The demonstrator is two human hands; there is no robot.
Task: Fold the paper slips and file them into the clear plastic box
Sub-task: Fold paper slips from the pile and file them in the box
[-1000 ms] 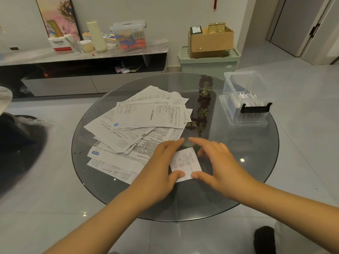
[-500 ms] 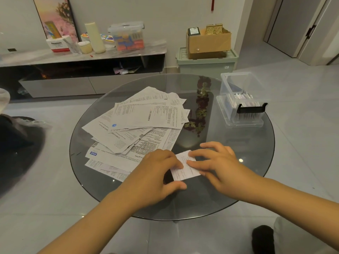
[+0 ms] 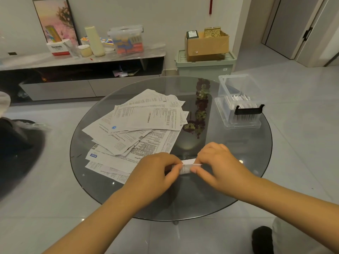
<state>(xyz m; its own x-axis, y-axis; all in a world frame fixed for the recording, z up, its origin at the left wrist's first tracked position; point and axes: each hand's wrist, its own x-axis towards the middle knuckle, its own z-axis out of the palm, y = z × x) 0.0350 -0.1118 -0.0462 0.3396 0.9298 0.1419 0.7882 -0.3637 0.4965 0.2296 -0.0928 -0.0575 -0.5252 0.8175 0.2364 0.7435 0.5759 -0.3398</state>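
Observation:
A small white paper slip (image 3: 187, 166), folded over into a narrow strip, is held just above the round glass table (image 3: 238, 180) near its front. My left hand (image 3: 157, 173) pinches its left end and my right hand (image 3: 218, 165) pinches its right end. A loose pile of unfolded printed slips (image 3: 143, 125) covers the table's left half. The clear plastic box (image 3: 238, 109) stands open at the table's right back, with several folded slips upright inside and a black handle on its near side.
A dark ornament (image 3: 200, 110) shows through the glass at the centre. Behind the table stand a low TV cabinet (image 3: 82, 70) with containers, and a green storage bin (image 3: 203, 65) carrying a cardboard box. A dark chair (image 3: 16, 143) sits at the left.
The slip lay flat under both hands a second ago. It has since been folded over into a narrow strip, and both hands now pinch its ends.

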